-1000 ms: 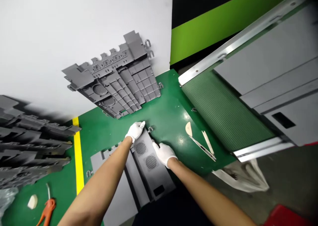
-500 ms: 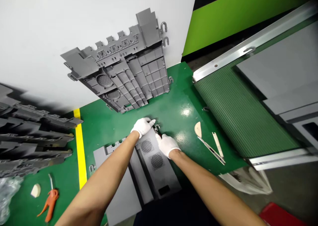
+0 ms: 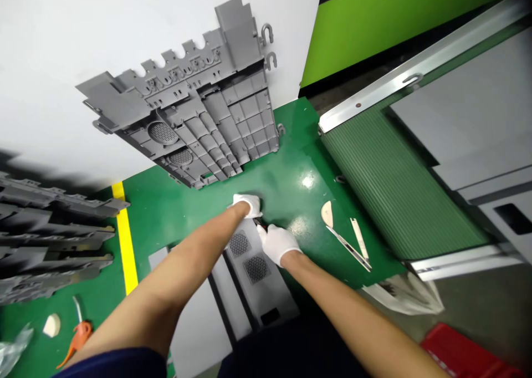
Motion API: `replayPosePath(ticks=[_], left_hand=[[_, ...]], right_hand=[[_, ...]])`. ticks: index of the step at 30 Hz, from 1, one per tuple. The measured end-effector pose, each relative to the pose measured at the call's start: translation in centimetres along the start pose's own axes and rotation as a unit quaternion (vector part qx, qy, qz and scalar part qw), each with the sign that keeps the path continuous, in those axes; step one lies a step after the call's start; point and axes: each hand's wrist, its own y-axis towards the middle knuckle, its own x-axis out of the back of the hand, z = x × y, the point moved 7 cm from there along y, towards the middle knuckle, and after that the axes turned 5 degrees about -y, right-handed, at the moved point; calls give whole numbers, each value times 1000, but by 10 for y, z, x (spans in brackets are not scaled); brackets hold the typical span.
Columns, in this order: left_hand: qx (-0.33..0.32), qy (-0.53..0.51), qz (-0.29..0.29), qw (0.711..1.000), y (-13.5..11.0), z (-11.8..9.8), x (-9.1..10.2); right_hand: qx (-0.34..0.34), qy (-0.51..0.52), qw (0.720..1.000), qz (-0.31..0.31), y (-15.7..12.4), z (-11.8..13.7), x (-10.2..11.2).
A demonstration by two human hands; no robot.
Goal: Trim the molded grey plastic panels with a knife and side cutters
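Observation:
My left hand (image 3: 248, 205), in a white glove, is curled at the far corner of a grey plastic panel (image 3: 274, 292). Its fingertips are mostly hidden, and what they close on cannot be made out. My gloved right hand (image 3: 277, 245) is closed on a small red-and-black hand tool (image 3: 261, 223), whose tip points at that same corner beside my left hand. Most of the tool is covered by my fingers. The panel lies flat before me and has two grille patches, a long channel and a dark slot.
A ribbed grey panel (image 3: 233, 120) with hooks leans on the white wall. More panels (image 3: 54, 239) stand at left, near an orange air gun (image 3: 81, 336). A green conveyor (image 3: 399, 178) runs along the right. A knife (image 3: 349, 249) and cream pieces (image 3: 327, 214) lie on the green table.
My left hand has turned and curled over the panel's corner, covering the small hook seen there before, with its forearm swung higher. My right hand stays close to the corner. The whole view has shifted slightly.

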Motion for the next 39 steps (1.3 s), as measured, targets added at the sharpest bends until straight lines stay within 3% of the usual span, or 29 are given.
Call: replayPosePath(ticks=[2,4,6,7,9,11,14,16,19,21,24,27,29,30,32,34,35,37,39], left_hand=[[-11,-59,-24,998,-12,15,18],[17,-134,-114,984,-30,34,43],[55,-178,-220,958,-52,42,57],[50,-164,-252,952,-62,36,55],[-26,-56,-242,968,-76,-3,28],[-113,93,-177,973,-83,-53,-20],[-127,214,-91,964,-83,-101,-82],[-110,207,-60,970,-79,-120,-102],[-125,196,-27,972,-76,-152,-114],[-163,146,-15,976,-76,-186,-123],[-236,-67,11,969,-78,-254,-146],[-281,-271,54,919,-77,-310,-164],[-312,-334,86,885,-76,-325,-163],[-327,-326,94,882,-76,-323,-158],[-317,-226,67,919,-79,-294,-143],[-257,-46,6,965,-86,-242,-127],[-225,41,-21,973,-92,-215,-120],[-190,178,-5,965,-103,-167,-123],[-177,282,61,941,-110,-136,-136]], right_hand=[[3,37,999,24,-4,-13,-2],[-21,117,992,31,-15,-35,-8],[-86,262,960,40,-33,-64,-22],[-128,345,929,44,-45,-80,-32],[-200,476,855,47,-72,-109,-53],[-245,537,807,39,-96,-132,-69],[-283,564,775,18,-125,-158,-85],[-294,577,762,5,-138,-170,-92],[-312,598,738,-12,-155,-187,-102],[-333,612,717,-24,-168,-204,-109],[-383,634,671,-37,-192,-236,-126],[-417,656,628,-51,-213,-263,-144],[-418,665,616,-58,-219,-273,-152],[-415,667,616,-61,-220,-276,-154],[-406,670,618,-66,-220,-279,-155],[-397,672,622,-65,-219,-278,-152],[-392,671,626,-62,-218,-277,-150],[-386,669,633,-55,-218,-276,-145],[-382,669,636,-51,-219,-275,-140]])
